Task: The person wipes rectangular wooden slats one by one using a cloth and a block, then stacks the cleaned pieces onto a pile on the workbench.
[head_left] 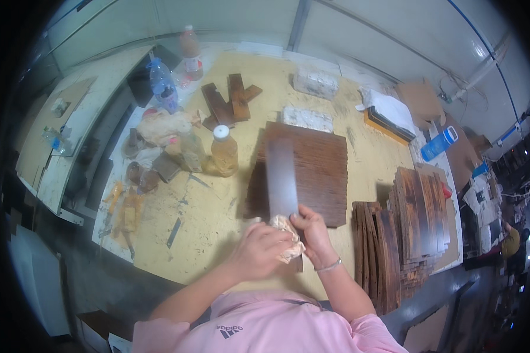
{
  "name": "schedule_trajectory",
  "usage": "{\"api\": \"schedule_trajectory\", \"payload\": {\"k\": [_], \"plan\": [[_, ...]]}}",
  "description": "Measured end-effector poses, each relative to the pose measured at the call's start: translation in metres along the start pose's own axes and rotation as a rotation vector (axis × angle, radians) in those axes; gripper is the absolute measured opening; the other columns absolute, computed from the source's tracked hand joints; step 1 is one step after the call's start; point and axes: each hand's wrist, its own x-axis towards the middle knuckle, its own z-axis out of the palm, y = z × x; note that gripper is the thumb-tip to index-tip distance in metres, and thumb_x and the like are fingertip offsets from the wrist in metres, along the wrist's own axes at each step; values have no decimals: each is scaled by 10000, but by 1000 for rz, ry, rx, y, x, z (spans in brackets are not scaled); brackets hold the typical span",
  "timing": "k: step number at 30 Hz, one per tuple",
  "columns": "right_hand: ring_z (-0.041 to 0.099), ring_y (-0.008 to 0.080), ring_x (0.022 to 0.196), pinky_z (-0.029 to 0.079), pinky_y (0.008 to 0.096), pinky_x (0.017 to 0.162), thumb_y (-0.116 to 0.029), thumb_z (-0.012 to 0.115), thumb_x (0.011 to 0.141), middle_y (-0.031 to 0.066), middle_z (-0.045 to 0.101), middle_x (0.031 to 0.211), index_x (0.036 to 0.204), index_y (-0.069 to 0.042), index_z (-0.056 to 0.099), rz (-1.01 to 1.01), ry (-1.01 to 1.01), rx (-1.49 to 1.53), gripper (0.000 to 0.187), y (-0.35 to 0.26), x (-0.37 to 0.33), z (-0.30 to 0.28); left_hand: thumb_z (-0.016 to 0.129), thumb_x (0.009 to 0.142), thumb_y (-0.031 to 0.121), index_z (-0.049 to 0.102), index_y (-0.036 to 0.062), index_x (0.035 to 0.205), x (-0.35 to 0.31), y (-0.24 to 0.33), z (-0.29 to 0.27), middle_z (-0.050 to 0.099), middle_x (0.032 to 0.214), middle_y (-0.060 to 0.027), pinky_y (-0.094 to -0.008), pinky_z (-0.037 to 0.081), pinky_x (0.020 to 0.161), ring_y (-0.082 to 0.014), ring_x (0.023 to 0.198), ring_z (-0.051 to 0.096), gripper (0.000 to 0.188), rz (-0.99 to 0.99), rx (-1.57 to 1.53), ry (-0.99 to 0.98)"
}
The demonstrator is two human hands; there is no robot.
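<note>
A long, thin wooden board (281, 176) with a glossy, reflecting face points away from me, its near end at my hands. My right hand (314, 235), with a bracelet at the wrist, grips the board's right edge near that end. In my left hand (260, 248) is a crumpled pale cloth (289, 247), which lies against the board's face. Below the hands a dark bit of the board's near end shows. Beyond them a stack of dark brown boards (324, 170) rests on the yellowish tabletop (218, 212), partly behind the held board.
At right stand upright rows of brown boards (412, 212). Two pale wrapped blocks sit behind the stack, one a white block (307, 119). Left are a jar of amber liquid (222, 154), rags (165, 128), plastic bottles (162, 85) and loose dark boards (237, 97). A blue bottle (439, 144) stands far right.
</note>
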Motion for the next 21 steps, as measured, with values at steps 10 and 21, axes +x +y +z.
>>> {"api": "schedule_trajectory", "payload": {"k": [10, 21], "plan": [[639, 135, 998, 508, 289, 925, 102, 625, 853, 71, 692, 1161, 1301, 53, 621, -65, -135, -187, 451, 4, -33, -4, 634, 812, -50, 631, 2, 1126, 40, -122, -37, 619, 1165, -151, -394, 473, 973, -337, 1072, 591, 318, -619, -220, 557], [643, 120, 988, 514, 275, 906, 124, 637, 822, 69, 696, 1155, 1290, 53, 633, -112, -135, -220, 473, 11, -40, 7, 595, 969, 36, 554, 16, 1191, 48, -115, -46, 626, 911, -34, -252, 517, 654, -119, 721, 609, 226, -805, -701, 715]]}}
